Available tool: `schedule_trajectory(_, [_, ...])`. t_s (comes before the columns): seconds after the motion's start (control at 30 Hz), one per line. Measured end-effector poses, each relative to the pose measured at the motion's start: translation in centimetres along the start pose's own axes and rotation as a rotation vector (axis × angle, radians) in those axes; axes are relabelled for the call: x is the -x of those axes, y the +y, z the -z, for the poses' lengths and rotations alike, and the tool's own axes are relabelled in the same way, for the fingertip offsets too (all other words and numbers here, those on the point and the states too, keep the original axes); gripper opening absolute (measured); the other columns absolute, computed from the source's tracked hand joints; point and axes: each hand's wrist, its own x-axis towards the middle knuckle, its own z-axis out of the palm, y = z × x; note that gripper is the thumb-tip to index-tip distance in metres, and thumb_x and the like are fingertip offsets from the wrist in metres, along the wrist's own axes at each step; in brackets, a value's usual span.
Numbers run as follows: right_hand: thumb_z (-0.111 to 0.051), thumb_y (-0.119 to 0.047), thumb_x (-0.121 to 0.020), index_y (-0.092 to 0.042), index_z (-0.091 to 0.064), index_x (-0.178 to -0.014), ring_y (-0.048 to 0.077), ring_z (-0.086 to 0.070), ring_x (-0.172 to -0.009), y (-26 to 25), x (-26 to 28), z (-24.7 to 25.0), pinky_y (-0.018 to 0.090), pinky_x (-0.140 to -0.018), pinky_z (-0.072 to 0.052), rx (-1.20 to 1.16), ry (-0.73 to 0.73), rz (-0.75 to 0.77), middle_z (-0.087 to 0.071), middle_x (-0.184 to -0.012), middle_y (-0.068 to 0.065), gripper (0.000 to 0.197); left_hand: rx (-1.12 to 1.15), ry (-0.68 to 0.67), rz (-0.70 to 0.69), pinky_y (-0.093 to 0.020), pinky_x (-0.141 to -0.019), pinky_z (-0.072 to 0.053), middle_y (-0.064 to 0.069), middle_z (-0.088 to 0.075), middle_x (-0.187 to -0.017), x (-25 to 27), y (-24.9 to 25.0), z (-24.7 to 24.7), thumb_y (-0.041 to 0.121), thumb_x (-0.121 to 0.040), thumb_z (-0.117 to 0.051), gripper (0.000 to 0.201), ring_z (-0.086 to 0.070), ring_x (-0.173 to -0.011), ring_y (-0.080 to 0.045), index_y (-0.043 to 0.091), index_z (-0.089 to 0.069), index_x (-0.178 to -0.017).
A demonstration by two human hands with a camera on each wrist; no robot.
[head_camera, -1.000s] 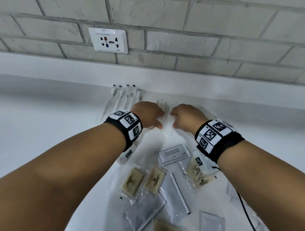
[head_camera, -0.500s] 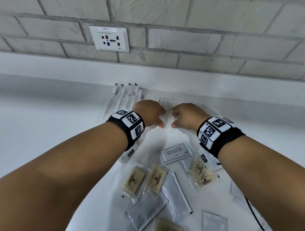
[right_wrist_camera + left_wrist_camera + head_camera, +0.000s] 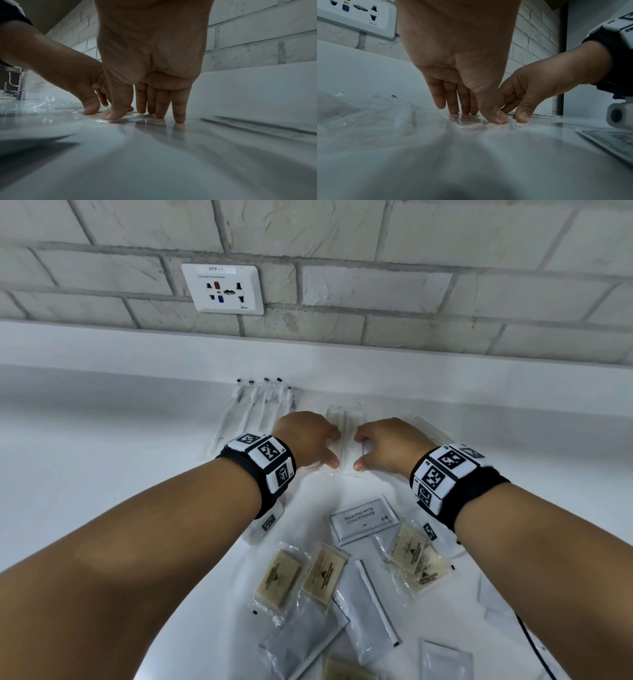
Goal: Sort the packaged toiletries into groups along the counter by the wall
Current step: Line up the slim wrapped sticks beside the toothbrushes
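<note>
Against the backsplash, left hand (image 3: 310, 436) and right hand (image 3: 387, 445) press straight fingers on clear comb packets (image 3: 346, 422).

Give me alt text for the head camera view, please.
Left hand and right hand press fingertips on clear-wrapped white combs near the white counter wall; wrapped toothbrushes lie left, tan soap packets nearer.
</note>
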Motion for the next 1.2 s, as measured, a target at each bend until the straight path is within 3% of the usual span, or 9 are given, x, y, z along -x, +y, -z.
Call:
schedule_trajectory(0.17, [-0.074, -0.048, -0.073, -0.029, -0.054, -0.133, 0.019, -0.049, -0.129, 0.2, -0.2, 0.0, 0.042, -0.106, -0.041, 0.042, -0.034, 0.023, -0.051, -0.143, -0.008, 0.066, 0.031, 0.023, 0.022, -0.028, -0.090, -0.041, 0.007, -0.058, -0.130, 0.2, -0.1, 0.2, 0.054, -0.081, -0.065, 0.062, -0.051, -0.122, -0.018, 0.032, -0.050, -0.137])
schedule_trajectory(0.3, [-0.071, -0.048, -0.076, -0.029, -0.052, -0.136, 0.020, -0.047, -0.131, 0.3, -0.3, -0.1, 0.042, -0.108, -0.039, 0.071, -0.037, 0.034, -0.049, -0.145, -0.006, 0.065, 0.047, 0.030, 0.030, -0.027, -0.087, -0.039, 0.008, -0.058, -0.130, 0.2, 0.2, 0.2, 0.055, -0.081, -0.065, 0.060, -0.051, -0.122, -0.017, 0.035, -0.051, -0.136])
schedule_trajectory(0.47, [-0.071, -0.046, -0.077, -0.028, -0.052, -0.137, 0.021, -0.047, -0.132, 0.3, -0.2, -0.2, 0.041, -0.109, -0.037, 0.062, -0.026, 0.045, -0.049, -0.145, -0.005, 0.065, 0.065, 0.036, 0.038, -0.029, -0.092, -0.041, 0.007, -0.057, -0.131, 0.2, 0.1, 0.3, 0.055, -0.081, -0.063, 0.060, -0.049, -0.124, -0.018, 0.035, -0.051, -0.136])
schedule_trajectory(0.67, [-0.069, -0.041, -0.083, -0.024, -0.048, -0.140, 0.021, -0.041, -0.136, 0.3, 0.2, -0.1, 0.038, -0.112, -0.032, 0.073, -0.037, 0.084, -0.038, -0.153, -0.007, 0.063, 0.120, 0.084, 0.061, -0.025, -0.096, -0.037, 0.009, -0.054, -0.137, 0.6, -0.3, 0.9, 0.041, -0.087, -0.063, 0.050, -0.045, -0.128, -0.014, 0.032, -0.054, -0.135])
schedule_trajectory(0.83, [-0.068, -0.043, -0.082, -0.026, -0.048, -0.140, 0.021, -0.041, -0.137, 0.5, -0.1, -0.1, 0.040, -0.112, -0.033, 0.082, -0.038, 0.078, -0.039, -0.152, -0.007, 0.064, 0.114, 0.035, 0.067, -0.021, -0.090, -0.039, 0.010, -0.061, -0.129, 0.9, -0.4, 0.6, 0.029, -0.089, -0.063, 0.043, -0.052, -0.121, -0.013, 0.029, -0.058, -0.132])
schedule_trajectory(1.0, [-0.066, -0.042, -0.084, -0.026, -0.045, -0.142, 0.020, -0.035, -0.141, 0.6, 0.0, 0.0, 0.040, -0.115, -0.028, 0.086, -0.053, 0.102, -0.027, -0.157, -0.010, 0.063, 0.147, 0.010, 0.072, -0.018, -0.088, -0.036, 0.012, -0.058, -0.133, 1.0, -0.4, 0.7, 0.030, -0.089, -0.063, 0.045, -0.050, -0.123, -0.011, 0.028, -0.056, -0.133])
schedule_trajectory(1.1, [-0.069, -0.034, -0.085, -0.021, -0.058, -0.132, 0.019, -0.051, -0.128, 1.6, 0.7, 1.3, 0.035, -0.111, -0.036, -0.310, 0.097, 0.051, -0.047, -0.146, -0.005, 0.050, 0.168, 0.051, 0.086, -0.020, -0.095, -0.034, 0.012, -0.054, -0.136, 1.0, -0.4, 0.6, 0.034, -0.087, -0.064, 0.045, -0.045, -0.128, -0.012, 0.031, -0.058, -0.131])
schedule_trajectory(1.13, [-0.067, -0.031, -0.087, -0.020, -0.063, -0.125, 0.019, -0.057, -0.121, 2.5, 0.9, 2.1, 0.032, -0.106, -0.040, -0.356, 0.196, 0.008, -0.057, -0.137, -0.002, 0.041, 0.182, 0.072, 0.088, -0.021, -0.098, -0.034, 0.011, -0.052, -0.138, 1.0, -0.2, 0.6, 0.035, -0.087, -0.064, 0.044, -0.043, -0.130, -0.012, 0.033, -0.058, -0.131])
schedule_trajectory(1.2, [-0.060, -0.025, -0.090, -0.015, -0.070, -0.112, 0.023, -0.061, -0.111, 4.7, 1.1, 3.7, 0.030, -0.096, -0.046, -0.208, 0.273, -0.107, -0.068, -0.118, 0.003, 0.026, 0.208, 0.097, 0.082, -0.021, -0.098, -0.033, 0.010, -0.052, -0.137, 0.9, 0.1, 0.4, 0.032, -0.088, -0.064, 0.042, -0.043, -0.129, -0.012, 0.033, -0.059, -0.130])
